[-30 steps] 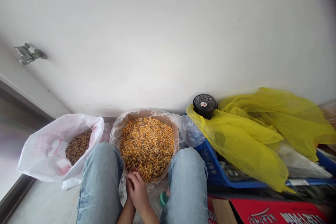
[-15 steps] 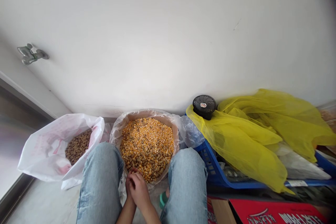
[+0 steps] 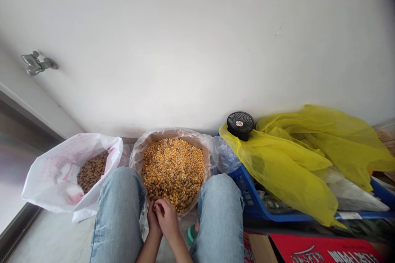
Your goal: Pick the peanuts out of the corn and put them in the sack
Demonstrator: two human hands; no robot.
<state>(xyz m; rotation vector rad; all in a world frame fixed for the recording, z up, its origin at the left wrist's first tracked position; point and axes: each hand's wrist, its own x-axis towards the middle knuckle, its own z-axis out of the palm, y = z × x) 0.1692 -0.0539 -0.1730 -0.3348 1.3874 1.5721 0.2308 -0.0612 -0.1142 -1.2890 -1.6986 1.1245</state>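
My left hand (image 3: 153, 221) and my right hand (image 3: 167, 216) meet at the near rim of a plastic-lined bag (image 3: 207, 148), between my knees. Both have closed, bent fingertips pressed together; what they hold, if anything, is too small to make out. Yellow corn kernels (image 3: 174, 152) fill the bag, mixed with brown oblong pieces (image 3: 160, 187) that look like peanuts in the shell and lie thickest on the near side. To the left, a white plastic bag (image 3: 46, 176) stands open with a heap of similar brown pieces (image 3: 91, 171) inside.
My jeans-clad knees (image 3: 121, 201) flank the corn bag. On the right, a blue basket (image 3: 247, 191) carries yellow netting (image 3: 284, 160) and a small black fan (image 3: 240, 125). A red carton (image 3: 321, 248) lies below it. A wall (image 3: 185, 49) with a metal tap (image 3: 38, 64) rises behind.
My right hand has shifted slightly to the right and turned, its fingers now more bent at the left hand's fingertips. The hands remain together, and the bags have not moved.
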